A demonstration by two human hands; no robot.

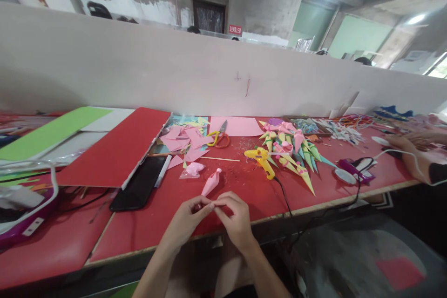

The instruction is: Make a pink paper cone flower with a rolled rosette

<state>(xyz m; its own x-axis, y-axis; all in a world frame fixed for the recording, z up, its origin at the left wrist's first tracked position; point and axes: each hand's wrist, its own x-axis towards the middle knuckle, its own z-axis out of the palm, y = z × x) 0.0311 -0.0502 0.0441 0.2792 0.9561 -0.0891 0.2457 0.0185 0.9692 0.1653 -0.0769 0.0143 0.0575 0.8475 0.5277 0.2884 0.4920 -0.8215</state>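
Observation:
Above the table's front edge, my left hand (193, 214) and my right hand (233, 214) meet with thumbs and fingertips pinched together. Whatever sits between the fingertips is hidden or too small to make out. Just beyond them lies a pink paper cone (212, 182) with a small ball at its wide end. A small clear bag of pink pieces (193, 170) rests to its left. On the right, a yellow glue gun (261, 160) lies on its side. Behind it is a pile of yellow, green and pink paper cones (290, 145).
Scissors (220, 136), pink paper scraps (185, 138) and a thin wooden stick (220, 159) lie farther back. At left are a black phone (140, 183) and a red foam sheet (115, 149). A white partition (195, 70) closes the back. Another person's arm (414, 158) reaches in at right.

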